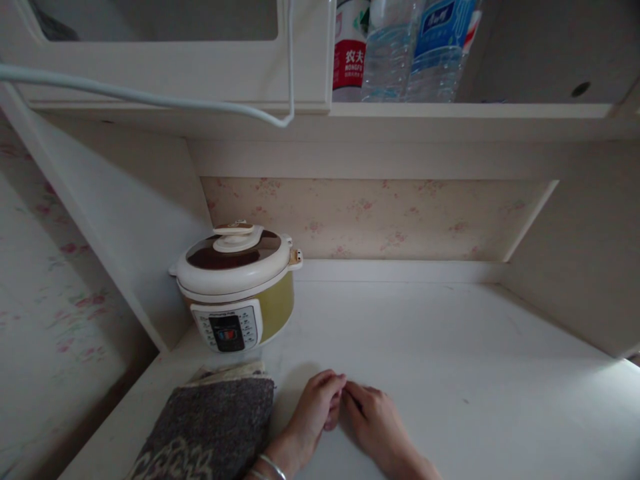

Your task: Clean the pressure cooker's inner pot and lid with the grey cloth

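Note:
Over the white tabletop (430,360), my left hand (318,402) is closed, its fingers curled in and the thumb laid along them. My right hand (374,419) meets it at the fingertips, its fingers bent and pressed together. Whether anything small sits between the fingertips is hidden. Silver bangles (273,465) circle my left wrist. Just left of my left hand lies a folded dark grey cloth (220,417) with a pale pattern. Behind the cloth stands a white and green electric pressure cooker (275,303) with its lid on.
A cabinet with an overhanging shelf edge (465,111) runs above, holding several plastic bottles (387,63). A white cable (165,100) hangs across its left door. Side panels (130,200) bound the left and right, and flowered wallpaper (360,217) covers the back.

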`<action>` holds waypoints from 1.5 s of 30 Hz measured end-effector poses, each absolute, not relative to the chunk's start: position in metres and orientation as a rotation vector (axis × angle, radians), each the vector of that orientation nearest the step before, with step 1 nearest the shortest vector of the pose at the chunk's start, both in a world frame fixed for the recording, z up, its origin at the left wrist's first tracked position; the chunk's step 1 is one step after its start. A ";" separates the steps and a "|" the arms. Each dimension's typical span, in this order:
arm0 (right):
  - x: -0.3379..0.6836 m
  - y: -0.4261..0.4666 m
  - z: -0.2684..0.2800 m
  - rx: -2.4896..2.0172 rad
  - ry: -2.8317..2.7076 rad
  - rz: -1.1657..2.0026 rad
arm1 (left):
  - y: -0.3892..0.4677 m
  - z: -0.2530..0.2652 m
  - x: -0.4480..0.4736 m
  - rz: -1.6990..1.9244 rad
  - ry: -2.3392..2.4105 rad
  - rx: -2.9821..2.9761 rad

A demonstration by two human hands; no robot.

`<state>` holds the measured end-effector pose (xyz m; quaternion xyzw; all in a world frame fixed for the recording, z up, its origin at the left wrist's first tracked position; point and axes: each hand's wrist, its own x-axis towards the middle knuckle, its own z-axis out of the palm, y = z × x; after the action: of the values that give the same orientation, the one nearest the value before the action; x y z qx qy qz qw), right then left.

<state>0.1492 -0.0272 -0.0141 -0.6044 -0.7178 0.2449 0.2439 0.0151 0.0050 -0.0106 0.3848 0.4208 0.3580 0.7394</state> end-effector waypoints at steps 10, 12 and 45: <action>0.150 -0.027 -0.017 -1.646 -1.967 0.651 | 0.006 -0.014 0.015 0.776 0.919 0.856; 0.149 -0.027 -0.018 -1.640 -1.971 0.652 | 0.007 -0.013 0.015 0.779 0.923 0.854; 0.148 -0.030 -0.010 -1.663 -2.005 0.642 | 0.005 -0.011 0.015 0.792 0.913 0.849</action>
<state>0.1482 -0.0301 -0.0096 -0.6035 -0.7277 0.2330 0.2276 0.0152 0.0053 -0.0114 0.3870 0.4160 0.3611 0.7394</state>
